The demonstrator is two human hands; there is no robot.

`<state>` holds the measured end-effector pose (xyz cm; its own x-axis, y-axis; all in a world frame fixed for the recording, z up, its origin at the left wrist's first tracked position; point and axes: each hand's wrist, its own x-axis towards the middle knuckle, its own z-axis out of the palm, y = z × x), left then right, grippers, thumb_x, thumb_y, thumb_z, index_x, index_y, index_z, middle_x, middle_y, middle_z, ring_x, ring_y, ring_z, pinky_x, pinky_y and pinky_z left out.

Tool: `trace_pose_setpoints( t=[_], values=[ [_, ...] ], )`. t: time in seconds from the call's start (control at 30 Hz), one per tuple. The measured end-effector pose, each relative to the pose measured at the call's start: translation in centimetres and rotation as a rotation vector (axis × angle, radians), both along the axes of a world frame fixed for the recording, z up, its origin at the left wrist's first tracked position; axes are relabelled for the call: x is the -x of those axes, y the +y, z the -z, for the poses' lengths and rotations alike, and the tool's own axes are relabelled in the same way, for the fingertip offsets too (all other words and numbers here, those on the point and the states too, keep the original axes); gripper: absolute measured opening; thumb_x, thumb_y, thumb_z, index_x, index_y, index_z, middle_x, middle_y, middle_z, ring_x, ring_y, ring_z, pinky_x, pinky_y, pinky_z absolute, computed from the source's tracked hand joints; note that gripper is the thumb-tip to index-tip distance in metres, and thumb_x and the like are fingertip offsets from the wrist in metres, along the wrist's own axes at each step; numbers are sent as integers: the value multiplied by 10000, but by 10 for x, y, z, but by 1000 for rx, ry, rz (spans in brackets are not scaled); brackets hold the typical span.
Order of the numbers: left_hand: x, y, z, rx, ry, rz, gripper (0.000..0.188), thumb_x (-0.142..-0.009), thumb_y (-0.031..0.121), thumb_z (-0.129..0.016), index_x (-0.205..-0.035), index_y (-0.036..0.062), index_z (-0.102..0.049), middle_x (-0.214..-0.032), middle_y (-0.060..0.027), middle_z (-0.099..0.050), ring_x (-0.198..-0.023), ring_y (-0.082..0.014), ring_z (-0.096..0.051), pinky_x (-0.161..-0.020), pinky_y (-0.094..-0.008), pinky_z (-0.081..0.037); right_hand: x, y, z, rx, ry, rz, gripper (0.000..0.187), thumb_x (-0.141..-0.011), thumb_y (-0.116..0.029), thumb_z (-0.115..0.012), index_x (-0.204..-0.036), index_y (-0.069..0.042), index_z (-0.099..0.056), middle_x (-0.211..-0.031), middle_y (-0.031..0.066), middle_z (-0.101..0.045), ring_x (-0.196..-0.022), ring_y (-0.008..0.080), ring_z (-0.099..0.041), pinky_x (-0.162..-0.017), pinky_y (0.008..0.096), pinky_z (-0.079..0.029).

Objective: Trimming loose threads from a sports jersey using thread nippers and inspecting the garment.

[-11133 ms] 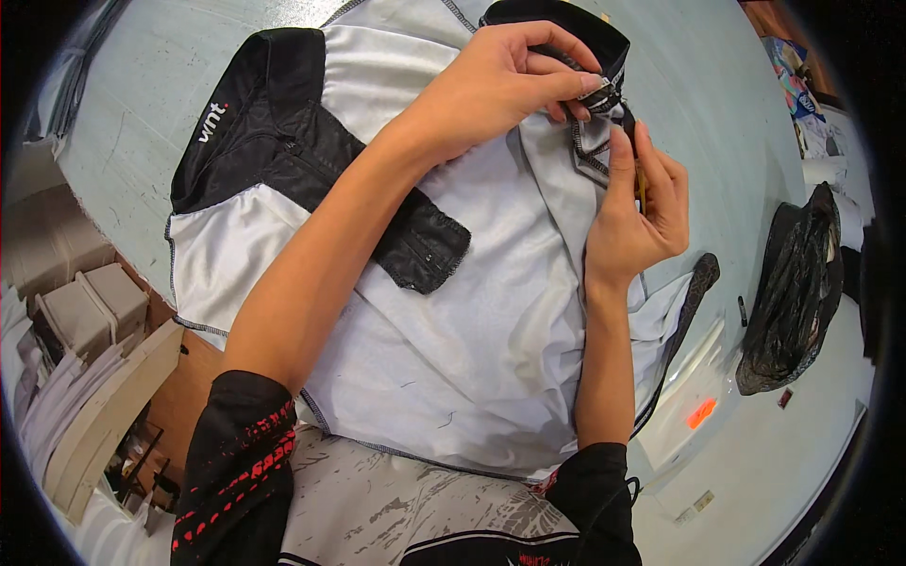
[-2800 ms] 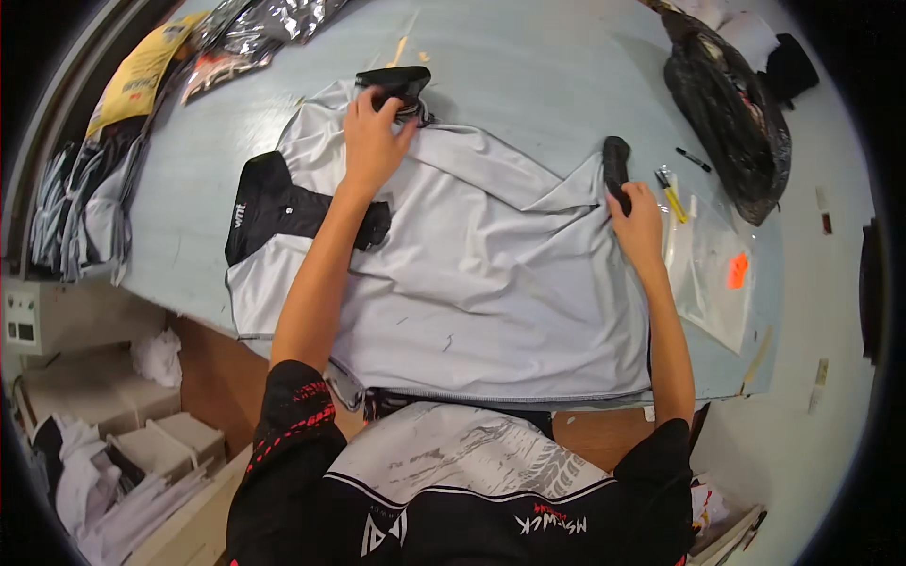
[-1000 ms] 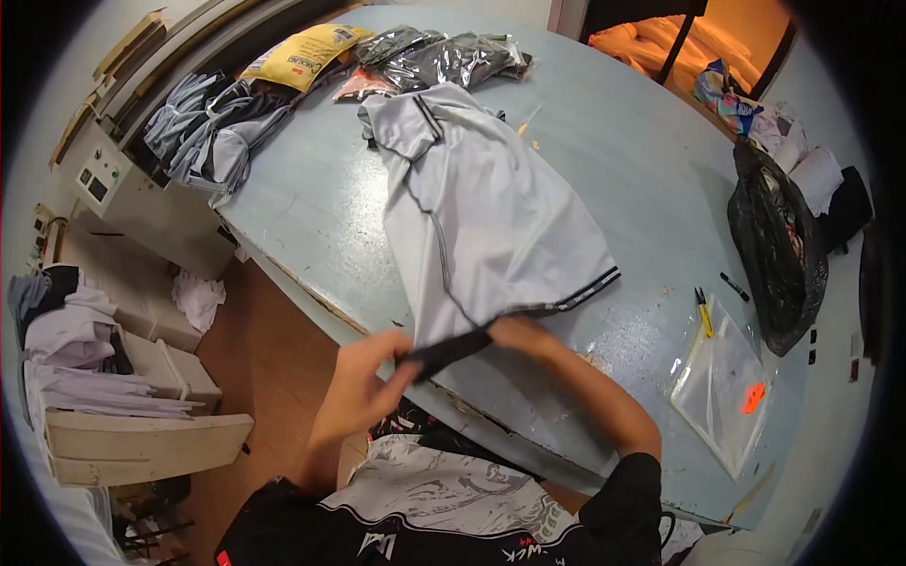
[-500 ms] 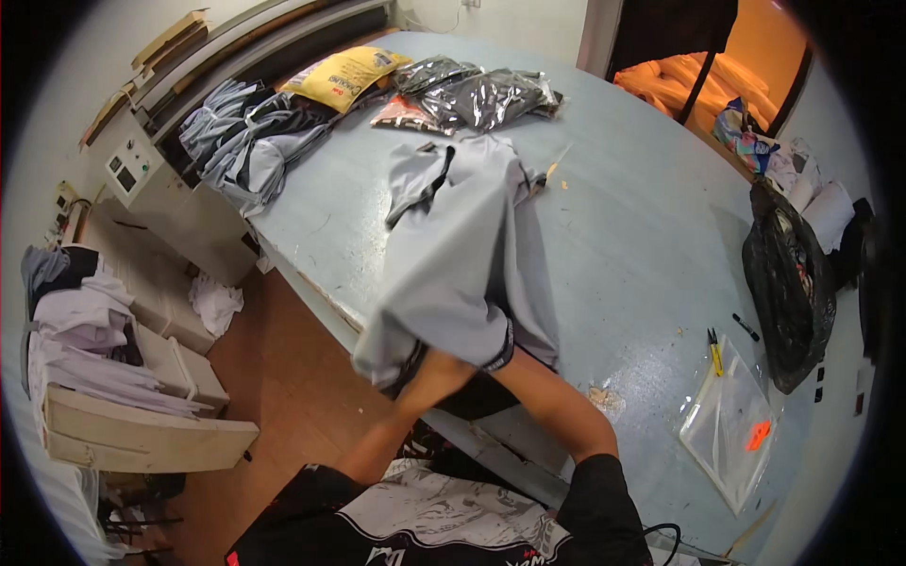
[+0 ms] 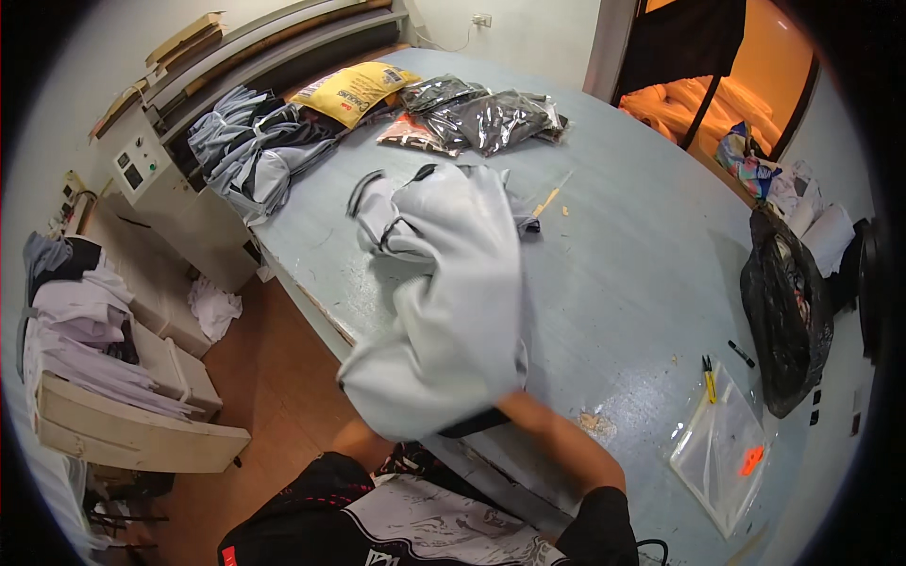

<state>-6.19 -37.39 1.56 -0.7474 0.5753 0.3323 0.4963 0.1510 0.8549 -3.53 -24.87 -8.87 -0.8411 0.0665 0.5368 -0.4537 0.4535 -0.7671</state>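
A light grey shirt with black trim (image 5: 453, 274) lies crumpled across the near side of the table, its near end lifted toward me. My right hand (image 5: 517, 407) is at the shirt's near right edge, blurred, with its fingers hidden by the cloth. Under the near left edge, my left hand (image 5: 363, 438) is covered by the fabric; little more than the wrist shows. A black part of the garment (image 5: 472, 423) peeks out between my arms.
On the blue-grey table (image 5: 632, 283) are bundled grey garments (image 5: 255, 156), a yellow package (image 5: 354, 92) and dark plastic-wrapped packets (image 5: 491, 118). To the right lie yellow-handled snips (image 5: 709, 382), a marker (image 5: 742, 354), clear plastic bags (image 5: 713, 462) and a black bag (image 5: 783, 311).
The shirt has been turned, so a broad plain grey side faces up and its far left part has swung left. Cloth now covers my left hand. The view has shifted slightly.
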Motion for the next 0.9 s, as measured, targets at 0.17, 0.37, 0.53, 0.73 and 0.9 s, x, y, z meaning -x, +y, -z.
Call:
trace_pose_setpoints(
  t=[0.17,0.37,0.53,0.73,0.9],
  values=[
    [-9,-7,2,24,-68,1,381,-890,160,-637,-1231,-4,-600,-1245,-230,-603,-1254,-341,-519,-1060,-400,-390,69,27,-52,-21,-63,-36,346,-1026,-233,-487,-1300,-27,-538,-1255,155,-598,-1129,266,-586,-959,384,-483],
    [12,-22,-4,28,-123,2,386,-889,158,-636,-1237,-6,-597,-1249,-228,-603,-1255,-339,-520,-1063,-399,-391,100,35,-84,-85,-127,-82,343,-1024,-232,-490,-1292,-24,-542,-1235,150,-609,-1104,255,-596,-947,379,-489],
    [14,-23,-11,-3,-185,20,391,-889,157,-636,-1241,-8,-594,-1252,-226,-603,-1257,-338,-520,-1065,-398,-392,77,34,-98,-173,-198,-104,340,-1021,-231,-493,-1285,-23,-546,-1218,146,-618,-1084,245,-605,-937,374,-494],
    [25,-27,-15,-1,-248,58,397,-888,155,-635,-1246,-10,-591,-1256,-224,-603,-1258,-336,-521,-1067,-396,-394,68,72,-119,-240,-272,-113,337,-1019,-230,-496,-1277,-21,-550,-1199,140,-629,-1059,234,-615,-925,369,-500],
    [62,-5,-44,-21,-248,149,402,-887,153,-635,-1250,-12,-588,-1260,-222,-603,-1260,-335,-521,-1069,-395,-395,-22,85,-106,-321,-293,-52,334,-1017,-229,-499,-1271,-19,-553,-1182,136,-639,-1039,225,-624,-915,364,-504]
  ],
)
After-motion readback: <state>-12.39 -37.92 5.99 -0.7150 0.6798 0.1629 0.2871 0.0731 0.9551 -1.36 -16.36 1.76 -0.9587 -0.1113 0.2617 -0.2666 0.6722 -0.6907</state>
